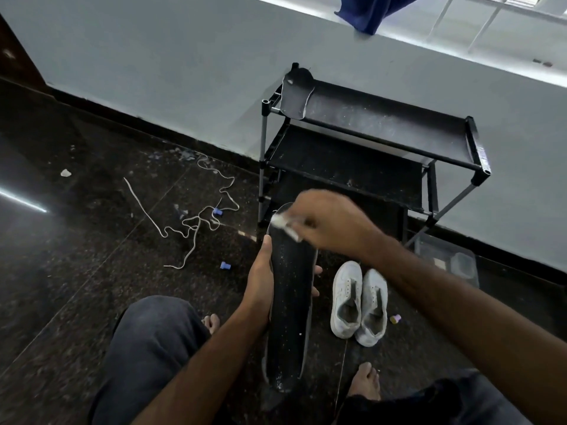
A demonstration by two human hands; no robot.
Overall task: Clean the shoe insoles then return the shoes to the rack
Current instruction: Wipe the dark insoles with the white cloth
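Left hand: The left hand [260, 280] reached up from the lower frame, forearm angled toward the centre. Its palm cupped the left edge of the black insole [290, 305]; the thumb lay along that edge, and fingertips showed past the right edge. The hand grasped the insole around its middle.
Right hand: The right hand [328, 223] crossed in from the right, wrist bent, knuckles up. Its fingers were curled and pinched a small white wipe [283, 225] against the top end of the insole. The wipe appeared motion-blurred.
Insole in hand: Long, black and speckled with pale flecks, with a light rim. It was held nearly upright between the person's knees, its upper end in front of the rack's lowest shelf and its lower end near the floor.
Second insole: Another black insole [296, 95] lay draped over the left end of the shoe rack [399, 139] top shelf.
Shoes: A pair of white sneakers [359, 305] stood side by side on the dark floor [76, 271], just right of the held insole and in front of the rack, without laces.
Shoe rack: Black, three-tiered, against the pale wall.
Floor items: White laces [190, 219] lay loose on the floor, left of the rack.
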